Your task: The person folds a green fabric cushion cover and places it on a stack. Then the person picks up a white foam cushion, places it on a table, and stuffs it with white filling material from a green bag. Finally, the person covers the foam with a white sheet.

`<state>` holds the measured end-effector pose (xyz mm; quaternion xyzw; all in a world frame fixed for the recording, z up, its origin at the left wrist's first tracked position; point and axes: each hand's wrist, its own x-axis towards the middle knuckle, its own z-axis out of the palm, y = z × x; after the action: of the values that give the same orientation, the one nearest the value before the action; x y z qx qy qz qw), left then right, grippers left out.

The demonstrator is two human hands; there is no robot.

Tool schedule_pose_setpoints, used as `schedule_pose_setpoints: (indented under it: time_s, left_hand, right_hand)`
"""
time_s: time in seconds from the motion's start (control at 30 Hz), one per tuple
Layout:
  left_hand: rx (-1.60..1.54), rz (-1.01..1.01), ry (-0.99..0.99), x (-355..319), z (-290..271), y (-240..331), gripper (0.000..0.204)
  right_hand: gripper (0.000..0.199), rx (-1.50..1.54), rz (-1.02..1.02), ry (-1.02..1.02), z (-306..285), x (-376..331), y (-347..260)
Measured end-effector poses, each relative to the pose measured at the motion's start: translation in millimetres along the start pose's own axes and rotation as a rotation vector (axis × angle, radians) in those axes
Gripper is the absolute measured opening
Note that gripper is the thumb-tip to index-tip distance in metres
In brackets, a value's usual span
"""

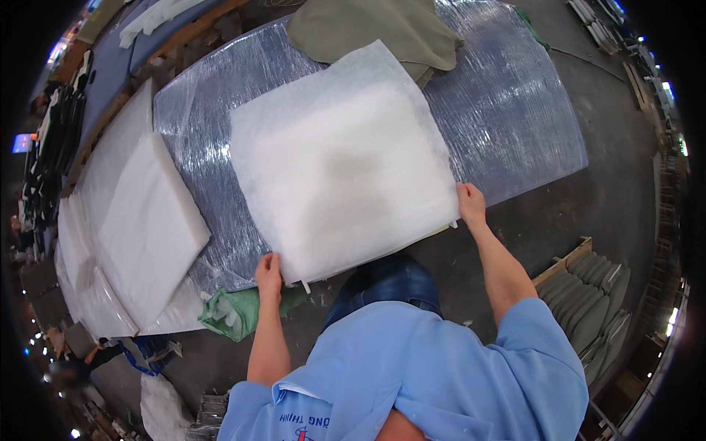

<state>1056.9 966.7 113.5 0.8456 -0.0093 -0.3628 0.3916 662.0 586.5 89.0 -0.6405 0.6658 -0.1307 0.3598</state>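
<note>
Left hand (269, 270) gripped the near left corner of the white padded cover (342, 162); right hand (471, 204) gripped its near right corner, both closed on the edge. The cover lay flat on the plastic-wrapped table (507, 110), a greenish panel showing faintly inside it, apparently already sleeved. Its near edge overhung the table, so final placement seemed unfinished. A stack of white foam sheets (140, 228) lay to the left, an olive cloth (382, 29) at the far end, grey-green cushions (596, 294) on the floor to the right.
</note>
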Motion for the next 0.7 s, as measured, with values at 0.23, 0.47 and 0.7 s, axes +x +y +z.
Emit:
schedule_pose_setpoints:
  time_s: [0.23, 0.47, 0.7]
  left_hand:
    - [-0.178, 0.110, 0.092, -55, -14, 29, 0.033]
    - [-0.082, 0.079, -0.054, -57, 63, 31, 0.048]
    - [-0.246, -0.046, -0.052, -36, 65, 36, 0.047]
  right_hand:
    - [0.037, 0.155, -0.211, 0.229, -29, -57, -41]
    - [0.050, -0.246, -0.272, 0.093, 40, -71, -40]
    - [0.060, -0.202, 0.088, -0.162, 25, -37, -55]
